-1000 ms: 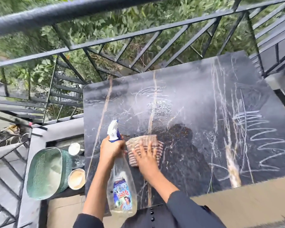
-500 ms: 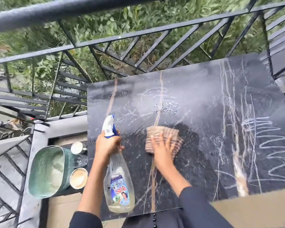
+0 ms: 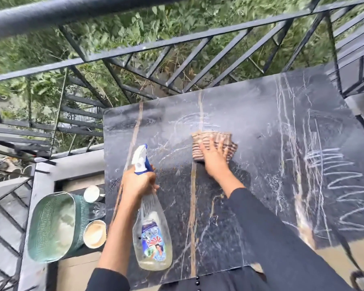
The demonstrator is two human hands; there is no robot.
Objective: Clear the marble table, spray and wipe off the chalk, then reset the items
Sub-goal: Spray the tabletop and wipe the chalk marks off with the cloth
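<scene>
Presses striped cloth (image 3: 200, 147) on glossy veined marble table (image 3: 250, 114), centre frame, with splayed right hand (image 3: 213, 158). Clamps left hand (image 3: 138, 183) round neck of clear spray bottle (image 3: 153, 234).

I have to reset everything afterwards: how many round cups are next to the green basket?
2: the far cup at the basket's far corner, the near cup closer to the person. A glassy thing lies between them; others may be hidden.

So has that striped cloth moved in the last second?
Yes. The cloth, under the right hand, has slid toward the railing and rightward: it straddled the tan vein in the table, and now lies mostly right of it.
</scene>
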